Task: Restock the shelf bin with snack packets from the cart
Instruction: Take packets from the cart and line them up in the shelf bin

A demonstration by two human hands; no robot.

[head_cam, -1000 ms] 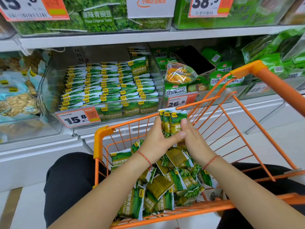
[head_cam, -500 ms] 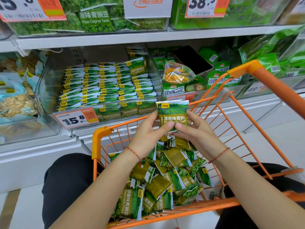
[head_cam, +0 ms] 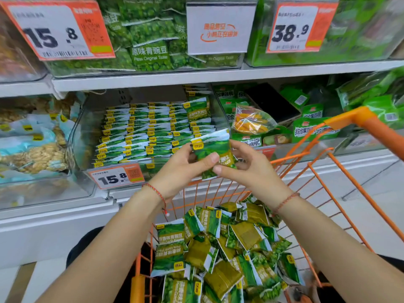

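Note:
Both hands hold a small stack of green pea snack packets (head_cam: 213, 149) in the air, just in front of the clear shelf bin (head_cam: 87, 132). My left hand (head_cam: 183, 165) grips the stack from the left, thumb across its front. My right hand (head_cam: 249, 169) pinches it from the right. The bin holds neat rows of the same packets (head_cam: 148, 130), with a 15.8 price tag (head_cam: 117, 176) on its front. Below, the orange cart (head_cam: 341, 193) holds several loose packets (head_cam: 223, 248).
A bin of pale blue snack bags (head_cam: 32, 147) stands to the left. Right of the target bin are green packets and an orange fruit bag (head_cam: 251, 121). The upper shelf (head_cam: 196, 77) carries pea packs and price tags. The cart handle (head_cam: 376, 130) rises at right.
Both hands have lifted the stack of packets up out of the cart and forward, from over the cart's front rim to the front of the shelf bin.

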